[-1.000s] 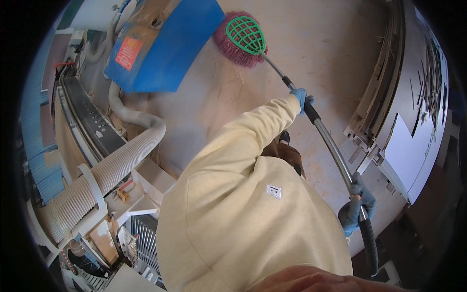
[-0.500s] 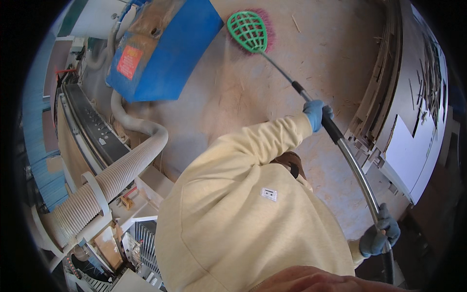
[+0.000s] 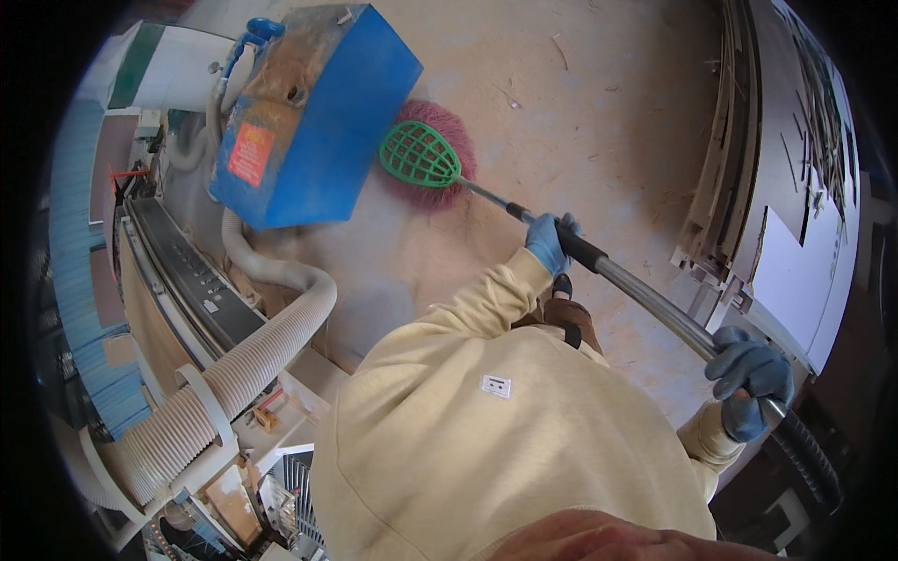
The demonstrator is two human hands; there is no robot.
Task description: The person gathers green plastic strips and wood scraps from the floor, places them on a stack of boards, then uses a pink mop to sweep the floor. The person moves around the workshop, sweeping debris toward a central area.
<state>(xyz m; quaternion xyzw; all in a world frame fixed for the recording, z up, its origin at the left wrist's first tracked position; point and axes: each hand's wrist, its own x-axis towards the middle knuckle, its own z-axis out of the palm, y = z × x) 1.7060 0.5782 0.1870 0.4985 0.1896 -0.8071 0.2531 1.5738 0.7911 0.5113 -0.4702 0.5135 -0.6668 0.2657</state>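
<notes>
I hold a long-handled broom with both gloved hands. Its head [image 3: 421, 154] has a green plastic lattice over pinkish-red bristles and rests on the dusty floor, close beside the blue machine cabinet [image 3: 341, 131]. My left hand [image 3: 550, 245], in a blue glove, is closed around the black sleeve partway along the metal pole [image 3: 655, 304]. Further back, my right hand [image 3: 748, 379], also gloved, wraps the pole near its black end grip [image 3: 809, 458]. The pole slants from the lower right up to the head.
A ribbed hose [image 3: 253, 360] curves along the left by a long machine bed [image 3: 192, 266]. Stacked boards [image 3: 725, 150] and a white panel [image 3: 795, 280] with thin offcuts line the right. Sawdust and wood slivers [image 3: 561, 51] lie scattered across the floor.
The broom head has swung left and closer to me, up against the blue cabinet's side. My left hand has shifted left, and my right hand has risen, so the pole lies flatter.
</notes>
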